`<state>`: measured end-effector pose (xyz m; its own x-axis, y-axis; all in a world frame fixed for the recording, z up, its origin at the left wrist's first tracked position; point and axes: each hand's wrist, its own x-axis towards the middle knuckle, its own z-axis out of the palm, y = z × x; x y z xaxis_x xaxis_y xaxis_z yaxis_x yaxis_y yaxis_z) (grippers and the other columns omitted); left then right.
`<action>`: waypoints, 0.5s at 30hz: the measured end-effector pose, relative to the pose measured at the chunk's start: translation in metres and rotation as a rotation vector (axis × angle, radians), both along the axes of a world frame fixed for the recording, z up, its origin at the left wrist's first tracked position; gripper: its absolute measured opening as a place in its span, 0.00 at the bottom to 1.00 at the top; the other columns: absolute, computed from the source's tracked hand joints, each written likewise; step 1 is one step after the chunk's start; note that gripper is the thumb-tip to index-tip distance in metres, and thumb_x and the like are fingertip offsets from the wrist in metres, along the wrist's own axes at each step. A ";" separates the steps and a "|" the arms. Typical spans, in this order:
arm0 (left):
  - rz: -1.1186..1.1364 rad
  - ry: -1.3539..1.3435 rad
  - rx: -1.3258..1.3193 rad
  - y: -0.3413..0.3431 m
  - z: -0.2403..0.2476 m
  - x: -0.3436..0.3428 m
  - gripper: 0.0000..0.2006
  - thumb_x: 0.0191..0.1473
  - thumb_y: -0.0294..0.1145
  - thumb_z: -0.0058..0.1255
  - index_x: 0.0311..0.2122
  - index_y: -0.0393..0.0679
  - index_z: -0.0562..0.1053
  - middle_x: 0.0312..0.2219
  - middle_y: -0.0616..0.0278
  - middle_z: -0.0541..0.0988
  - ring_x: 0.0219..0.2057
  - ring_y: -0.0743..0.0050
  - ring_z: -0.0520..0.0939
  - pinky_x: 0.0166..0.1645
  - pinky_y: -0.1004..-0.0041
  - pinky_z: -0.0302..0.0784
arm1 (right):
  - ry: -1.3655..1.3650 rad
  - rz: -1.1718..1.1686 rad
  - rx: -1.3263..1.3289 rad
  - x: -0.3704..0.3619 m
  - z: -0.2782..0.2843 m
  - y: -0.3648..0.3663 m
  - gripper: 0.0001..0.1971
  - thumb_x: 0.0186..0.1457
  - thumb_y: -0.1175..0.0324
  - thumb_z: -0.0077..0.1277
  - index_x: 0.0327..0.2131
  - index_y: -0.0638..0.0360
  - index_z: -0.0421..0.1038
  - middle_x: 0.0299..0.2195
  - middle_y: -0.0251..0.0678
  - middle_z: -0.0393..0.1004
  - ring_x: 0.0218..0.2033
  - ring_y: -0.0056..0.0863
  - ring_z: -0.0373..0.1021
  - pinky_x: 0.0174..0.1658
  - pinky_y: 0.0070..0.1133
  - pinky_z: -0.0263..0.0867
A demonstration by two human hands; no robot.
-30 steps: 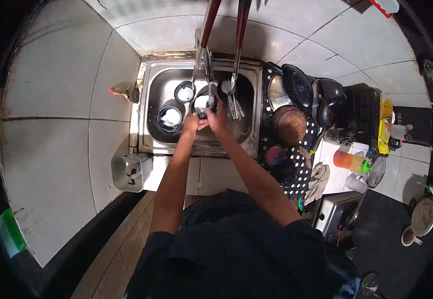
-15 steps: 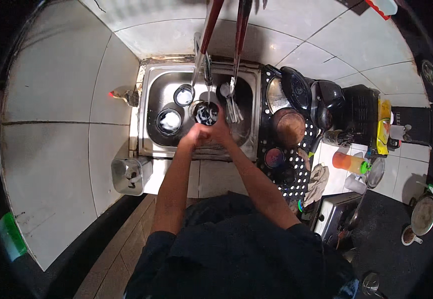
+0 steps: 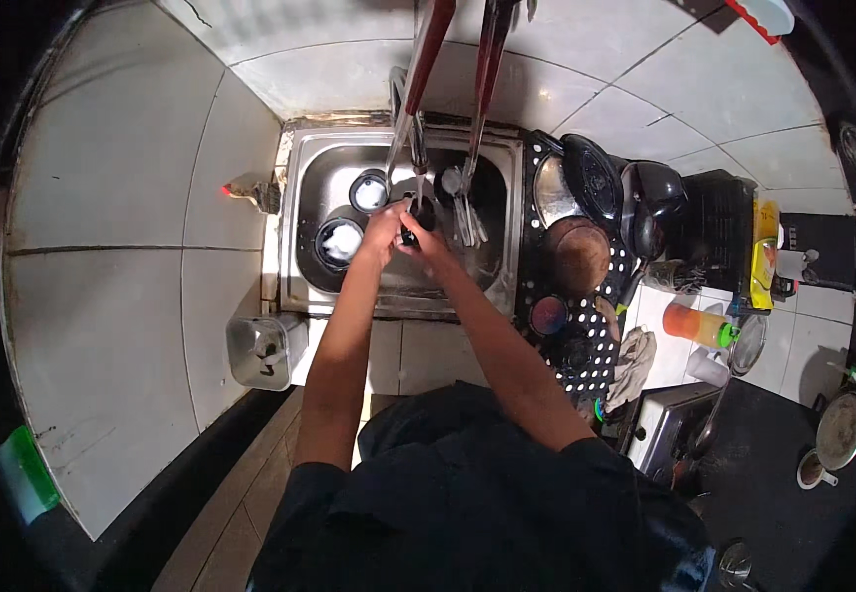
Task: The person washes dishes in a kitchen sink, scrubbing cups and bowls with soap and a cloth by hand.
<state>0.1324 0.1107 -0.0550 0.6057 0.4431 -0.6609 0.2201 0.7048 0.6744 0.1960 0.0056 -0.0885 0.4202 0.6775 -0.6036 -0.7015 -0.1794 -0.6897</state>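
Both of my hands are over the steel sink (image 3: 295, 281), under the tap (image 3: 418, 148). Between them they hold a small black bowl (image 3: 422, 213), tilted so that little of its inside shows. My left hand (image 3: 384, 231) closes on its left side, and my right hand (image 3: 428, 244) grips it from the right and below. Running water seems to meet the bowl. To the left, in the basin, lie a black bowl with white suds (image 3: 337, 242) and a smaller dark-rimmed one (image 3: 369, 189). Spoons and other cutlery (image 3: 465, 217) rest on the basin's right side.
Right of the sink, a black dotted mat (image 3: 596, 375) carries pans, a brown round pot (image 3: 578, 255) and black lids (image 3: 589, 176). Beyond stand an orange bottle (image 3: 689, 324) and a stove (image 3: 657, 434). Long dark-red handles (image 3: 428, 54) hang before the tap. A clear tub (image 3: 265, 350) sits front left.
The black bowl has turned from facing up, with suds showing, to a tilted position. My left hand has moved up along its left side.
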 end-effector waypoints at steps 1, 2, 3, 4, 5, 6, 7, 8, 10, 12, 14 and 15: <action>-0.014 -0.006 -0.005 -0.002 -0.002 0.007 0.13 0.56 0.40 0.52 0.40 0.42 0.76 0.24 0.68 0.77 0.22 0.81 0.75 0.22 0.76 0.68 | 0.054 -0.012 -0.027 0.004 -0.006 -0.004 0.30 0.46 0.53 0.64 0.50 0.52 0.66 0.43 0.30 0.71 0.39 0.25 0.71 0.35 0.27 0.72; -0.052 0.019 -0.021 -0.005 0.000 0.016 0.14 0.56 0.40 0.52 0.41 0.42 0.76 0.25 0.67 0.77 0.22 0.81 0.75 0.21 0.76 0.67 | 0.047 -0.028 -0.032 0.009 -0.012 -0.013 0.30 0.46 0.53 0.64 0.50 0.52 0.66 0.43 0.30 0.71 0.39 0.25 0.71 0.35 0.27 0.72; -0.059 0.059 -0.032 -0.001 -0.008 0.010 0.14 0.56 0.40 0.52 0.42 0.41 0.76 0.25 0.67 0.77 0.23 0.81 0.75 0.21 0.76 0.67 | -0.021 0.023 -0.028 -0.002 -0.003 -0.016 0.35 0.45 0.50 0.64 0.54 0.52 0.62 0.44 0.31 0.71 0.40 0.25 0.70 0.38 0.25 0.71; -0.027 0.034 0.055 -0.001 -0.014 0.009 0.14 0.56 0.40 0.53 0.42 0.42 0.76 0.25 0.66 0.78 0.21 0.79 0.74 0.21 0.76 0.67 | -0.097 0.061 -0.023 -0.006 0.003 -0.021 0.40 0.45 0.48 0.64 0.57 0.52 0.57 0.44 0.32 0.70 0.41 0.26 0.70 0.40 0.24 0.70; -0.024 0.035 0.055 0.000 -0.020 0.007 0.14 0.56 0.40 0.53 0.42 0.42 0.76 0.25 0.66 0.78 0.21 0.79 0.74 0.21 0.76 0.67 | -0.097 0.064 -0.023 -0.007 0.009 -0.024 0.40 0.45 0.48 0.64 0.57 0.52 0.57 0.44 0.32 0.70 0.41 0.26 0.70 0.40 0.24 0.70; -0.023 0.061 0.039 -0.001 -0.023 0.007 0.12 0.57 0.39 0.53 0.41 0.42 0.76 0.23 0.68 0.76 0.19 0.80 0.72 0.20 0.77 0.65 | -0.200 0.059 -0.098 -0.006 0.012 -0.028 0.46 0.42 0.46 0.65 0.60 0.52 0.52 0.46 0.34 0.69 0.41 0.27 0.69 0.42 0.24 0.69; -0.022 0.088 0.022 -0.002 -0.022 0.009 0.11 0.57 0.38 0.53 0.40 0.43 0.76 0.21 0.70 0.74 0.17 0.81 0.69 0.19 0.78 0.64 | -0.301 0.054 -0.174 -0.004 0.015 -0.033 0.52 0.40 0.45 0.66 0.63 0.53 0.47 0.48 0.35 0.68 0.41 0.27 0.69 0.43 0.24 0.68; -0.027 0.087 0.019 -0.001 -0.030 0.008 0.11 0.57 0.38 0.53 0.40 0.43 0.76 0.21 0.70 0.74 0.17 0.81 0.69 0.19 0.78 0.64 | -0.301 0.050 -0.177 -0.002 0.017 -0.038 0.52 0.40 0.45 0.66 0.63 0.53 0.47 0.48 0.35 0.68 0.41 0.27 0.69 0.43 0.24 0.68; 0.099 -0.160 -0.220 0.013 -0.053 -0.012 0.07 0.59 0.36 0.51 0.38 0.44 0.76 0.16 0.74 0.67 0.14 0.84 0.65 0.18 0.79 0.61 | -0.278 0.175 -0.250 -0.007 0.037 -0.036 0.59 0.35 0.46 0.69 0.64 0.55 0.41 0.47 0.37 0.68 0.42 0.26 0.68 0.45 0.23 0.66; 0.158 -0.078 -0.263 0.014 -0.062 -0.016 0.07 0.60 0.34 0.50 0.38 0.45 0.75 0.15 0.76 0.64 0.14 0.85 0.63 0.18 0.80 0.61 | -0.307 0.100 -0.105 -0.011 0.032 -0.032 0.55 0.36 0.49 0.70 0.63 0.56 0.45 0.45 0.36 0.69 0.42 0.26 0.68 0.44 0.23 0.66; 0.130 -0.135 -0.296 0.028 -0.069 -0.029 0.08 0.63 0.33 0.44 0.39 0.45 0.75 0.16 0.75 0.67 0.15 0.85 0.66 0.20 0.81 0.65 | -0.342 0.016 0.059 -0.013 -0.001 -0.018 0.52 0.37 0.52 0.70 0.62 0.57 0.49 0.44 0.36 0.70 0.42 0.25 0.68 0.44 0.24 0.66; 0.061 -0.167 -0.304 0.016 -0.049 0.006 0.08 0.63 0.33 0.44 0.39 0.45 0.75 0.16 0.75 0.67 0.15 0.85 0.66 0.20 0.81 0.65 | -0.562 -0.125 0.092 0.014 -0.045 -0.023 0.47 0.39 0.56 0.69 0.60 0.58 0.53 0.43 0.35 0.71 0.42 0.25 0.68 0.44 0.24 0.66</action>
